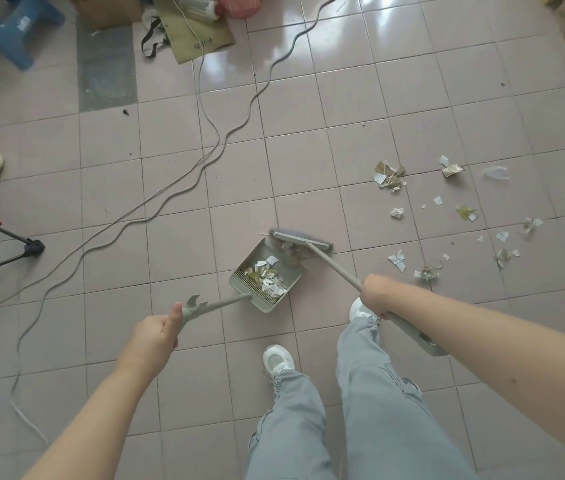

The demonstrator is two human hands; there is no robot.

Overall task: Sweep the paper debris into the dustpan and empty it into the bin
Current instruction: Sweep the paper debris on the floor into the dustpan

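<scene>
A grey-green dustpan rests on the tiled floor in the middle, with torn paper scraps lying inside it. My left hand is shut on the dustpan's long handle. My right hand grips the broom handle. The broom head sits at the dustpan's open mouth, touching a small clump of debris. More paper debris is scattered over the tiles to the right, in several small clumps. No bin is in view.
Grey cables snake across the floor to the left of the dustpan. A black tripod stands at the left edge. A blue stool, cardboard and bags lie at the far side. My feet in white shoes stand just behind the dustpan.
</scene>
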